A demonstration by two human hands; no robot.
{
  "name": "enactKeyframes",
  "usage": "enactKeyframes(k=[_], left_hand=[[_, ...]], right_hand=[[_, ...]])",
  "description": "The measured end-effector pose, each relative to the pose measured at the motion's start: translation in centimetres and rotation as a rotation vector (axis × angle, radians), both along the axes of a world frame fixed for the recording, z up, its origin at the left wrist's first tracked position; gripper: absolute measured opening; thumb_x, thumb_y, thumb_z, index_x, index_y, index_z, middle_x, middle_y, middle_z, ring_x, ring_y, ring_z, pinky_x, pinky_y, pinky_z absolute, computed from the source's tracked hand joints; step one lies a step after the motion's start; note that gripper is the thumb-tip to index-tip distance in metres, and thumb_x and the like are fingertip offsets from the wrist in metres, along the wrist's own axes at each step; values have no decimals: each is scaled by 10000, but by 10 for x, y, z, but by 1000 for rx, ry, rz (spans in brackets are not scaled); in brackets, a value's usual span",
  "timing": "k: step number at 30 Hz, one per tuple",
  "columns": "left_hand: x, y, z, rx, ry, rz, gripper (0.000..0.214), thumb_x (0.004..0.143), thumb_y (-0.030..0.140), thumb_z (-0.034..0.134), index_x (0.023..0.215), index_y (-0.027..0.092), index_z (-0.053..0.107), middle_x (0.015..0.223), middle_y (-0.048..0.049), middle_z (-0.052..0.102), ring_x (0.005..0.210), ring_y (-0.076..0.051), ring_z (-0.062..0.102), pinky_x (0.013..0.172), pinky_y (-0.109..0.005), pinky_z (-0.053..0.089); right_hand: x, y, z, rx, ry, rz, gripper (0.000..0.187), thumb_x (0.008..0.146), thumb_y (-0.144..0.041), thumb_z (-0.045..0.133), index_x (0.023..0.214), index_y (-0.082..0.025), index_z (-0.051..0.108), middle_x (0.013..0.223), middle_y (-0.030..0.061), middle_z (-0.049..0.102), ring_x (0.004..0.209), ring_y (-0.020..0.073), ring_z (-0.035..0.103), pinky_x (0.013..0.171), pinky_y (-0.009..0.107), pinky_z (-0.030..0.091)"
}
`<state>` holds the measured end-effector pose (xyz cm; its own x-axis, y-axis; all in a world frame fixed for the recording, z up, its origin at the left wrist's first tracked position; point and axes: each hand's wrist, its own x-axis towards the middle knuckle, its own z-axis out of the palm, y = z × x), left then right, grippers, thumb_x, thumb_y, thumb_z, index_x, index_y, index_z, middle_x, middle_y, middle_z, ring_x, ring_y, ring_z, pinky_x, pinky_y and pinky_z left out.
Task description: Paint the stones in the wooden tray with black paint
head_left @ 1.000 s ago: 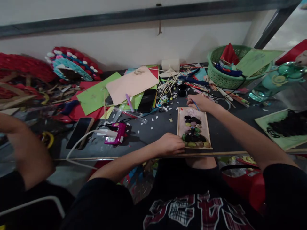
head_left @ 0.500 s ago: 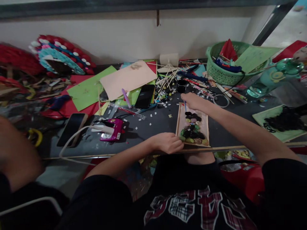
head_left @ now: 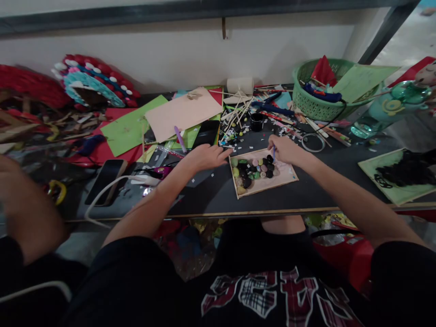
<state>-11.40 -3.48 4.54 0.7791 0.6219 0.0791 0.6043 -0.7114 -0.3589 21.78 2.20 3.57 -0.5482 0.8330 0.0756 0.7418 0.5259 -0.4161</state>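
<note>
Right hand [head_left: 282, 147]: my fingers are pinched narrow on a thin blue stick-like tool [head_left: 274, 153], held close to upright over the board; its tip is too small to make out.
Left hand [head_left: 207, 156]: fingers extended and loosely parted, no object seen in them; fingertips just beside the board's upper left corner. Contact with it: cannot tell.
Pebble board: a pale pinkish rectangular panel with a thin light wooden rim [head_left: 284, 171], flat on the dark grey tabletop [head_left: 207, 202] in front of me, slightly askew.
Pebbles: smooth black, green, yellow and pinkish stones [head_left: 254, 170], clustered over the left and middle of the panel; right part bare apart from faint marks.
Beyond the board: a small round black pot [head_left: 256, 121], with pale wooden sticks [head_left: 240, 113] and white scraps around it.
Behind my left hand: a black smartphone [head_left: 206, 133], partly covered.
Far right: a green plastic basket [head_left: 311, 108].
Left edge: a co-worker's bare arm [head_left: 29, 211], blurred.
</note>
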Motion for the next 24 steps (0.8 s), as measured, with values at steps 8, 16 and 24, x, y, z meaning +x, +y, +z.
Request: enactKeyframes(k=[8, 16, 24], left_hand=[[8, -27, 0, -15, -314, 187, 440, 1055, 395, 354, 1325, 132, 581, 959, -130, 747, 939, -259, 720, 782, -363, 501], [22, -56, -18, -459, -609, 201, 1028, 707, 716, 761, 1493, 184, 367, 1512, -200, 449, 1407, -363, 468, 1184, -508, 395], [30, -43, -46, -480, -573, 234, 1580, 432, 826, 837, 1616, 195, 2, 1664, -279, 126, 1553, -483, 123, 1254, -656, 179]], right_hand=[[39, 28, -21, 41, 525, -164, 277, 873, -512, 541, 808, -248, 489, 844, 57, 675, 826, 230, 665, 739, 439, 582], [37, -18, 7, -184, 832, -37, 554, 760, -602, 741, 760, -264, 302, 916, 60, 721, 916, 236, 724, 781, 431, 619], [60, -10, 11, -42, 968, -154, 637, 724, -705, 741, 763, -265, 281, 947, 47, 700, 961, 221, 722, 867, 435, 614]])
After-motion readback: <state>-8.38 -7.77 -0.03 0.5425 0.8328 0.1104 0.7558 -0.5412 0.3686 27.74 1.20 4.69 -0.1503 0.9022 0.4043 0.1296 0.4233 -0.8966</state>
